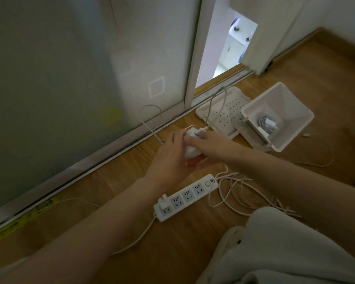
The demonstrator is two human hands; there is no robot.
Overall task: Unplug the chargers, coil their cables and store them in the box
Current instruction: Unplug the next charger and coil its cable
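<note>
Beyond the power strip [193, 200], on its far side toward the sliding glass door, I see both hands meeting on a white charger [191, 150] held just above the wooden floor. The left hand [168, 154] cups it from below and from the side, fingers curled round its body. The right hand [207, 141] comes in from the other side and pinches the charger's upper end with thumb and fingertips, close to where a thin white cable [150, 111] leaves it. That cable loops away from the strip toward the door track. The frame is blurred here, so I cannot tell how much of it is wound. On the strip itself, a small white plug [164, 202] sits in the socket at the end nearest me, and the other sockets show bare. Far right of the strip, well apart from it, stands the white box [285, 103], tipped open toward me, with another charger and coiled cable [270, 124] lying at its bottom. Its perforated lid [223, 115] lies flat between the box and the hands. Just beside the strip's switch end, loose white cables [240, 193] tangle on the floor.
</note>
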